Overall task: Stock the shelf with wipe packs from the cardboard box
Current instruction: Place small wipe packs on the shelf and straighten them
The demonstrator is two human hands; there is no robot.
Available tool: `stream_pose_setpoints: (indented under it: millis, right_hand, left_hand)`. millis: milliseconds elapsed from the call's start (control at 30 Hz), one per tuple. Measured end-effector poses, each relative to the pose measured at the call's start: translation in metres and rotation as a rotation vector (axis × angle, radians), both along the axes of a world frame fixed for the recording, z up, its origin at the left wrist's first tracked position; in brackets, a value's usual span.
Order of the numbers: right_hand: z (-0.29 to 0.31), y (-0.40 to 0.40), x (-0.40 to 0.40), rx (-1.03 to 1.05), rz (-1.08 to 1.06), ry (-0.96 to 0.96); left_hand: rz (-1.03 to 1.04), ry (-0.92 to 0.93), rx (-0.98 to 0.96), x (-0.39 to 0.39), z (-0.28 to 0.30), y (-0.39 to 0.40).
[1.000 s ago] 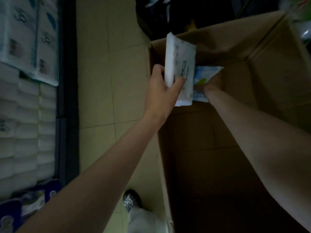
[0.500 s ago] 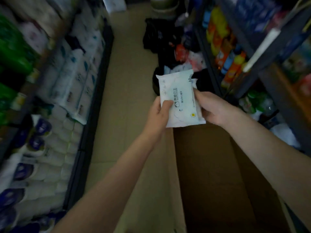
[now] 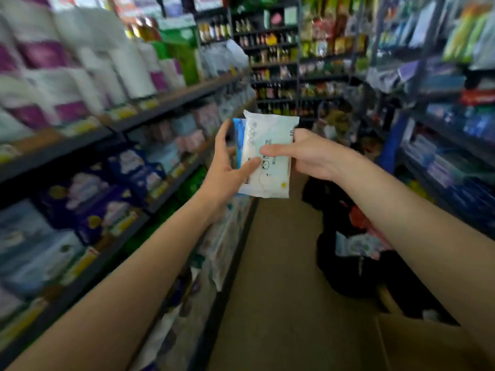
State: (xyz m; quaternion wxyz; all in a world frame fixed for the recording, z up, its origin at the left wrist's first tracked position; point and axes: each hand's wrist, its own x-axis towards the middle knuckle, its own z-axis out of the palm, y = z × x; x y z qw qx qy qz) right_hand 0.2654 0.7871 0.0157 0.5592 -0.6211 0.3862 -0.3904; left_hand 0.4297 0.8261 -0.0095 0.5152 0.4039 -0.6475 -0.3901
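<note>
We are holding two flat soft wipe packs up at chest height in the shop aisle: a white plastic pack with printed text [image 3: 267, 156] in front, and a blue-edged pack [image 3: 238, 137] stacked just behind it, mostly hidden. Our right hand [image 3: 308, 156] is gripping the white pack, thumb across its face and the other fingers behind it. Our left hand [image 3: 227, 167] is cupping the stack's left edge, thumb tip touching the white face, fingers loosely spread behind the blue pack (whether they are really clamping it, we cannot tell).

The brown cardboard box [image 3: 428, 344] is sitting low at the right, only a corner in view, so the packs are well clear of it. We are judging the step as carry-to-shelf: picked, not yet placed.

The dark metal shelf unit [image 3: 171, 100] on our left is already crowded with soft packs and paper rolls. Next move is calling for a swing left, finding a free slot (blur is hiding which), and sliding both packs in squarely.
</note>
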Motion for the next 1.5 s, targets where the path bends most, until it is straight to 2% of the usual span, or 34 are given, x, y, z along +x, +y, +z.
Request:
stream_pose_setpoints:
  millis: [100,200,300,367,433,567,600,667,733,867,967,1100,1233,1333,1433,1500]
  right_hand:
    - [0.039,-0.023,0.054,-0.088,0.083,0.147]
    - [0.066,-0.044,0.107,-0.229,0.207,0.323]
    - [0.084,-0.064,0.155,-0.364,0.302,0.277]
    - [0.097,-0.084,0.182,-0.447,0.257,0.186]
    - [0.114,-0.107,0.205,-0.641,0.218,0.201]
    - [0.150,-0.150,0.250,-1.211,0.282,0.502]
    - [0.157,-0.155,0.264,-1.301,0.340,0.517]
    - [0.164,-0.154,0.295,-1.346,0.494,0.468]
    - [0.164,-0.150,0.324,-1.385,0.611,0.449]
    - [0.172,-0.146,0.380,-1.472,0.764,0.576]
    - [0.189,-0.149,0.417,-1.498,0.780,0.725]
    - [0.217,-0.157,0.457,-1.531,0.748,0.837]
    - [0.221,-0.171,0.498,-1.551,0.683,0.959]
    - [0.192,-0.177,0.523,-1.425,0.814,1.057]
    - [0.167,-0.177,0.540,-1.404,0.859,0.973]
    - [0.164,-0.180,0.544,-1.451,0.821,0.942]
  left_hand:
    - [0.086,-0.076,-0.054,0.055,0.036,-0.002]
    - [0.243,-0.255,-0.140,0.102,0.054,-0.009]
    - [0.393,-0.336,-0.225,0.142,0.066,-0.019]
    - [0.481,-0.387,-0.311,0.162,0.077,-0.029]
    - [0.595,-0.476,-0.415,0.178,0.088,-0.042]
    - [0.861,-0.757,-0.555,0.207,0.105,-0.070]
    - [0.909,-0.803,-0.574,0.215,0.107,-0.073]
    - [1.003,-0.797,-0.573,0.229,0.110,-0.071]
    - [1.096,-0.807,-0.504,0.248,0.109,-0.062]
    - [1.133,-0.987,-0.174,0.291,0.124,-0.030]
    - [1.258,-1.060,0.018,0.323,0.139,-0.006]
    - [1.356,-1.035,0.098,0.360,0.149,0.009]
    - [1.309,-1.122,0.144,0.392,0.158,-0.007]
    - [1.197,-1.237,0.278,0.411,0.156,-0.033]
    - [1.118,-1.461,0.506,0.424,0.149,-0.054]
    - [1.100,-1.539,0.575,0.429,0.148,-0.059]
